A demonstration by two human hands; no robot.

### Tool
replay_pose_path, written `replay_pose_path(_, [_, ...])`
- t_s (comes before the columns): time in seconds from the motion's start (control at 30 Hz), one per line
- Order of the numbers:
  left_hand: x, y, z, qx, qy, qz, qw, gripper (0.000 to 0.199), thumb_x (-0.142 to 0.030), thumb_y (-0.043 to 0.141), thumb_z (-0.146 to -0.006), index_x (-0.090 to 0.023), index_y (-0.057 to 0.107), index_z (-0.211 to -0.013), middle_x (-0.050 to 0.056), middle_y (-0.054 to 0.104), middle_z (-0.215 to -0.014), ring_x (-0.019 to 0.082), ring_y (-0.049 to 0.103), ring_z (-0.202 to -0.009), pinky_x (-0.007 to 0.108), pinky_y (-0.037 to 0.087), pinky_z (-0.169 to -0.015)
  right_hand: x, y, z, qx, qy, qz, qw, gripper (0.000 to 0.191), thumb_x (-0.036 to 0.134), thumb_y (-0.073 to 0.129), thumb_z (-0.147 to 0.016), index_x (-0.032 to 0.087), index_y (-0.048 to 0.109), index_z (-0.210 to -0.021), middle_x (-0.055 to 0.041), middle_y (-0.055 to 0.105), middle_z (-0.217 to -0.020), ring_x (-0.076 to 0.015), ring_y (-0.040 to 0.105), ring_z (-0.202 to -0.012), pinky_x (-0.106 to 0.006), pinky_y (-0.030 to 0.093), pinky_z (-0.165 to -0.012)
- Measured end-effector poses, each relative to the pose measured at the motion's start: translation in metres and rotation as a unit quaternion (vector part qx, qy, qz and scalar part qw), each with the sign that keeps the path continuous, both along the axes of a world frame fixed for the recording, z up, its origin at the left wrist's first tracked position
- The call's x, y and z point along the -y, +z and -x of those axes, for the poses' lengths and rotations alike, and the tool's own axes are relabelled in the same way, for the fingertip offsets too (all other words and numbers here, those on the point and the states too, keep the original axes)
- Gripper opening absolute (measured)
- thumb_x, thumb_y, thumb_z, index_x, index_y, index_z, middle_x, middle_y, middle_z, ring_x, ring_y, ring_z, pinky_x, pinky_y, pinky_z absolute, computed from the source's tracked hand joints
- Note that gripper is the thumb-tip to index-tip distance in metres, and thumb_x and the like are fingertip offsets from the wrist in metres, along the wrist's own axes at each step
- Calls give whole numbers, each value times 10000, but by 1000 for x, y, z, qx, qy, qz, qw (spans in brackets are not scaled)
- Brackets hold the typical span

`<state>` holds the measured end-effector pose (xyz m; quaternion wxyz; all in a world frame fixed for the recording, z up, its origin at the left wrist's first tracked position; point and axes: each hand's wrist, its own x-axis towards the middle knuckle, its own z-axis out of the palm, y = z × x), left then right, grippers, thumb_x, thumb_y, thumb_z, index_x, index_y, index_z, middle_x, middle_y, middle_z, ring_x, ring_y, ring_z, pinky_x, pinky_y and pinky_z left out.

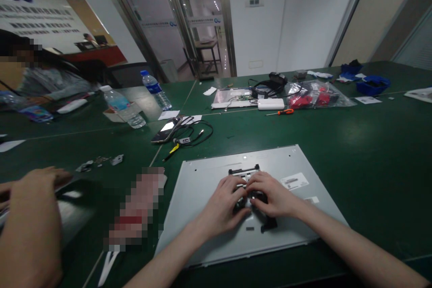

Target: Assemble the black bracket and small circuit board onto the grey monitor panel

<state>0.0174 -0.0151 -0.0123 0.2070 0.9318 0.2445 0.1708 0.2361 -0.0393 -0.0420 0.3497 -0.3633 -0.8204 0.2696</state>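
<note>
A flat light-grey panel (205, 189) lies on the green table in front of me, with white labels (294, 181) on its right part. Both hands meet over a black bracket-like part (269, 224) near the panel's middle. My left hand (227, 201) has its fingers curled round the left side of this part, and my right hand (270, 192) grips it from the right. The fingertips nearly touch and hide most of what lies between them. A black bar (243, 170) of the part shows just beyond my fingers.
At the left a co-worker's arm (32, 229) rests by a blurred-out strap card (138, 207). Ahead lie a phone (167, 129), black cables (202, 132), water bottles (155, 90), an orange screwdriver (285, 111), a white box (271, 104) and bagged red parts (317, 94).
</note>
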Motion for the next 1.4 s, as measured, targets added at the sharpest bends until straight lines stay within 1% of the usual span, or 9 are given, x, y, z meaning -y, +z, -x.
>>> replay_pose_path(0.1, [0, -2, 0, -5, 2, -2, 1000, 405, -199, 707, -847, -254, 564, -1221, 102, 542, -1308, 321, 496, -1213, 554, 413, -1037, 1, 1, 1, 13, -5, 4, 1000, 250, 107, 670, -791, 203, 627, -1018, -74, 647, -1104, -257, 558, -1045, -455, 461, -939])
replay_pose_path(0.27, [0, -4, -1, -4, 11, -4, 1000, 418, -214, 702, -857, -251, 549, -1244, 111, 532, -1325, 327, 495, -1218, 558, 417, -1034, 2, 1, 3, 33, -15, 0, 999, 294, 120, 703, -750, 204, 581, -1005, -67, 625, -1082, -257, 538, -1029, -446, 455, -936])
replay_pose_path(0.47, [1, 1, -1, -8, 6, 2, 1000, 417, -254, 722, -856, -255, 557, -1239, 113, 517, -1352, 334, 481, -1241, 566, 410, -1048, 4, 2, 3, 50, -10, -19, 999, 316, 183, 701, -776, 216, 571, -1062, -87, 605, -1156, -282, 524, -1083, -478, 444, -957])
replay_pose_path(0.63, [0, 4, 0, -20, 1, 8, 1000, 404, -253, 723, -855, -240, 557, -1223, 123, 502, -1369, 337, 463, -1262, 573, 397, -1066, 4, 3, 3, 54, -13, -13, 998, 346, 180, 710, -756, 213, 556, -1064, -94, 593, -1172, -284, 520, -1092, -472, 444, -959])
replay_pose_path(0.8, [1, 2, 0, -16, 8, 2, 1000, 300, -222, 707, -859, -225, 580, -1131, 116, 506, -1371, 329, 472, -1256, 564, 402, -1064, 4, 0, 3, 53, -19, 3, 998, 378, 196, 711, -754, 209, 540, -1092, -99, 576, -1202, -281, 510, -1106, -469, 441, -970])
replay_pose_path(0.87, [1, 2, 0, -11, 7, -2, 1000, 279, -211, 691, -866, -229, 583, -1123, 111, 511, -1367, 324, 478, -1248, 566, 407, -1055, 4, -2, 3, 53, -20, 5, 998, 394, 205, 712, -756, 207, 539, -1110, -102, 570, -1211, -282, 507, -1112, -469, 440, -976])
replay_pose_path(1.1, [0, 2, -1, -18, 3, -21, 1000, 393, -214, 701, -869, -254, 573, -1238, 101, 529, -1348, 314, 481, -1242, 567, 388, -1067, 4, -2, 1, 55, -10, 14, 998, 489, 250, 710, -786, 209, 516, -1233, -116, 548, -1256, -299, 484, -1164, -496, 420, -1016])
replay_pose_path(1.23, [-1, 1, 0, -27, 9, -35, 999, 384, -244, 719, -861, -245, 592, -1223, 102, 548, -1324, 319, 495, -1229, 566, 390, -1067, 3, 1, -2, 52, 2, 13, 999, 494, 272, 720, -778, 200, 522, -1225, -117, 541, -1268, -298, 474, -1179, -489, 409, -1040])
replay_pose_path(1.4, [-1, 1, 0, -44, 10, -60, 997, 351, -274, 719, -860, -239, 622, -1195, 101, 570, -1314, 322, 507, -1230, 571, 371, -1084, 3, 4, -3, 48, -2, 18, 999, 539, 234, 721, -749, 200, 519, -1247, -112, 552, -1243, -294, 485, -1151, -485, 411, -1032])
